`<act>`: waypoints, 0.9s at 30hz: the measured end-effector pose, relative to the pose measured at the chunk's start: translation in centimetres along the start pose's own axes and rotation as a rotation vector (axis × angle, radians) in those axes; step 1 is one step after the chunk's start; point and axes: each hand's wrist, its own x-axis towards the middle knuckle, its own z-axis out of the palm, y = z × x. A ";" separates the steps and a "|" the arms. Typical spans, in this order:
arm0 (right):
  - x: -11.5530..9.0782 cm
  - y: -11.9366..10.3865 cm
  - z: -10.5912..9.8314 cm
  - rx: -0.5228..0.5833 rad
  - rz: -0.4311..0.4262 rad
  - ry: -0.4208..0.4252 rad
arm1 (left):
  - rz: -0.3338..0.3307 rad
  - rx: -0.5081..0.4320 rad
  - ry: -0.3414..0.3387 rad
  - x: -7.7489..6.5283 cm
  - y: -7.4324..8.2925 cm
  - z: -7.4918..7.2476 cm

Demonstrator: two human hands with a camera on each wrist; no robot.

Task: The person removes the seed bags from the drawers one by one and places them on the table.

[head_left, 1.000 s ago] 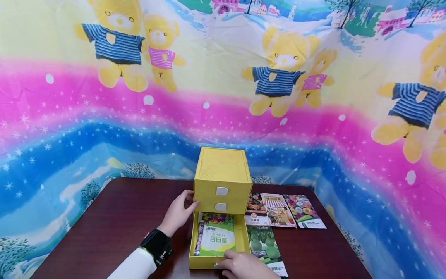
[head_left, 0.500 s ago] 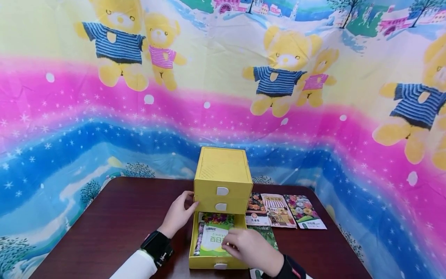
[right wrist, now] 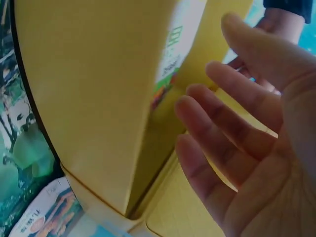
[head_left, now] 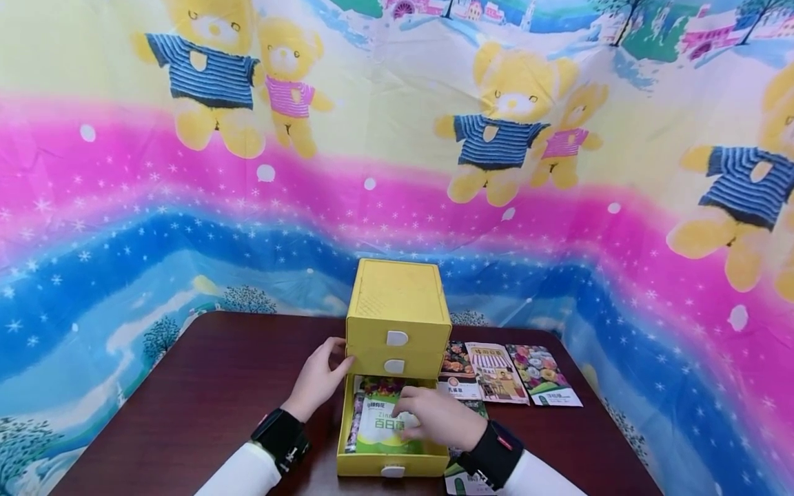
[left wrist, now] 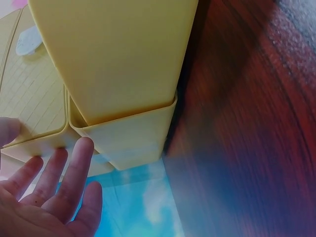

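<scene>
A yellow drawer cabinet (head_left: 397,293) stands on the table with its bottom drawer (head_left: 360,466) pulled out toward me. Inside the drawer lies a green and white Zinnia seed packet (head_left: 375,430), overlapping another with a purple flower edge. My left hand (head_left: 316,379) rests against the cabinet's left side, thumb at the front corner; the left wrist view shows its fingers loosely extended along the side. Over the drawer's right half hovers my right hand (head_left: 437,413), fingers slightly bent and holding nothing, partly covering the Zinnia packet. Two upper drawers with white tabs are closed.
Right of the cabinet, an orange-flower packet (head_left: 459,389), an illustrated shopfront packet (head_left: 499,372) and a mixed-flower packet (head_left: 542,375) lie in a row. Another packet (head_left: 468,482) lies beside the drawer, under my right wrist. A printed bear curtain (head_left: 372,138) hangs behind the dark table (head_left: 205,413).
My right hand has left the bottom drawer's front tab and risen up and forward to over the packets in the drawer. My left hand stays at the cabinet's side.
</scene>
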 end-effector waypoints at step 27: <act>1.4 0.6 1.8 -0.123 -0.048 -0.172 | 0.011 -0.001 -0.011 0.1 0.0 -0.1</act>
